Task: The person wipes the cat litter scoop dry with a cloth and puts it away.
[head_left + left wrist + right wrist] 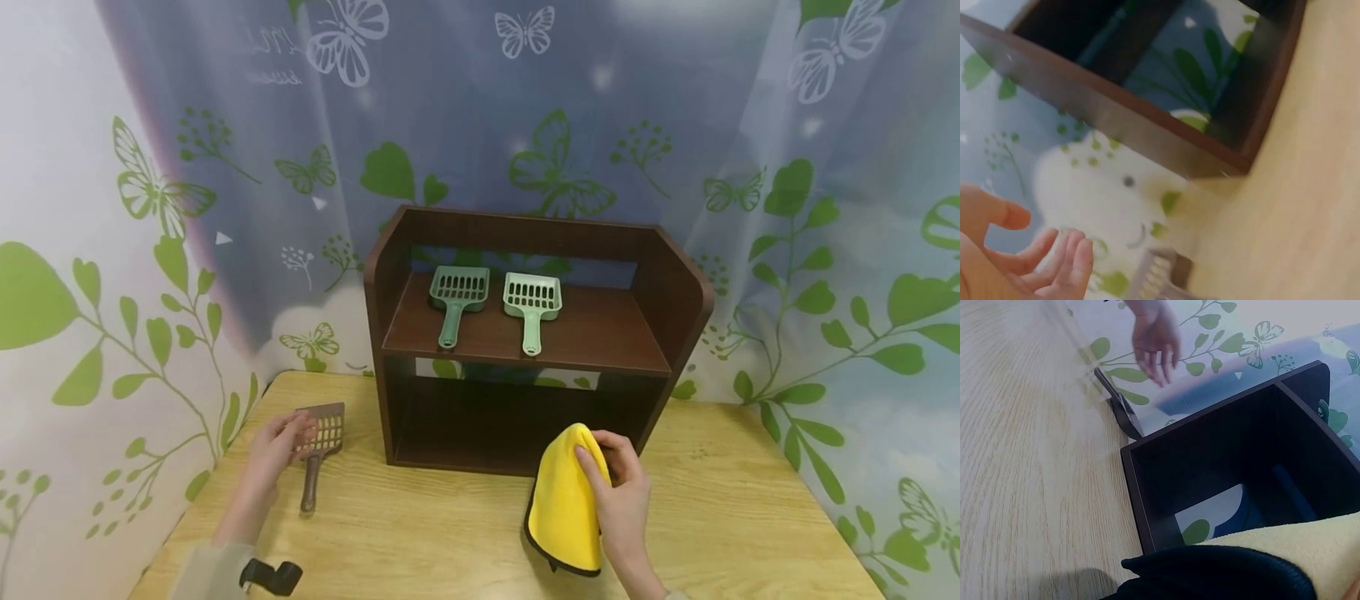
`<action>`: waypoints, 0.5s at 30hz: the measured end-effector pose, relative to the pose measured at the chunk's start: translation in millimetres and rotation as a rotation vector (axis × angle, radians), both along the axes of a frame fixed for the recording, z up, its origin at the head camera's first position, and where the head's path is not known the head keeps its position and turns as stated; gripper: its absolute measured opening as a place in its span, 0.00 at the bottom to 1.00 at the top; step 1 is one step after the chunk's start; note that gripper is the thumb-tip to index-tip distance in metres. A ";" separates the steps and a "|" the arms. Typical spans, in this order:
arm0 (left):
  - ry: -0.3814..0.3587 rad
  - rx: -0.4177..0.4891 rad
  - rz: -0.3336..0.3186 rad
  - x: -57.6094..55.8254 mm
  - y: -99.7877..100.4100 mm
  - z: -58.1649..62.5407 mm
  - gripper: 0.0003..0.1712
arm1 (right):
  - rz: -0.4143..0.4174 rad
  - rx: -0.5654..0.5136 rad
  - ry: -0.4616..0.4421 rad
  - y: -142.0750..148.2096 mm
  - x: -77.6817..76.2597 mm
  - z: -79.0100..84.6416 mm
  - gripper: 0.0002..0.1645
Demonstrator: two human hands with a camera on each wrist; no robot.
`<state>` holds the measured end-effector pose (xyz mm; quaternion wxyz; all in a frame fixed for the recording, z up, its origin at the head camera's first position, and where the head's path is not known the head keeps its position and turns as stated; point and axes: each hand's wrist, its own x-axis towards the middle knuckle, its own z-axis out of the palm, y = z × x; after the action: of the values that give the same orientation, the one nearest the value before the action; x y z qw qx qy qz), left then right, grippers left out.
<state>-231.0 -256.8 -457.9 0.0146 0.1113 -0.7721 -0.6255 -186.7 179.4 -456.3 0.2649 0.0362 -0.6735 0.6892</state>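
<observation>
Yellow cloth [564, 504] pinched in right hand [624, 493], front of shelf [603, 329]. Left hand [272, 454] holding nothing, fingers loose, above brown scoop [311, 483], left of shelf. 2 green scoops [532, 317] on shelf.

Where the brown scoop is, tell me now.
In the head view, the brown scoop lies on the table, left of the shelf, by the left hand.

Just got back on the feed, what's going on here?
A person's right hand pinches a yellow cloth with dark edging in front of a brown shelf. The left hand, holding nothing, hovers by a brown slotted scoop on the table, to the left of the shelf. Two more scoops, one dark green and one light green, lie on the shelf's upper level.
</observation>
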 end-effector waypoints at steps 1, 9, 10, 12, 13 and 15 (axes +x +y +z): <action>-0.011 -0.010 0.001 0.9 -2.6 -5.7 0.30 | 0.000 -0.001 -0.001 0.0 0.1 -0.1 0.13; -0.070 -0.041 0.058 4.1 -14.3 -44.0 0.28 | 0.008 -0.008 0.001 -0.8 0.2 -1.6 0.13; -0.079 -0.037 0.065 4.3 -14.9 -47.0 0.28 | 0.009 -0.009 0.002 -1.0 0.2 -1.8 0.13; -0.094 -0.020 0.048 5.0 -15.6 -51.3 0.28 | 0.010 -0.009 0.003 -1.3 0.2 -2.3 0.13; -0.100 -0.015 0.030 5.5 -16.1 -53.1 0.28 | 0.011 -0.011 0.004 -1.5 0.2 -2.6 0.13; -0.117 0.006 -0.001 6.0 -16.2 -55.9 0.29 | 0.009 -0.012 0.004 -1.6 0.2 -2.9 0.13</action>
<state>-225.0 -273.1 -513.8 -0.0311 0.1473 -0.7697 -0.6204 -186.4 177.8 -459.2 0.2632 0.0390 -0.6685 0.6945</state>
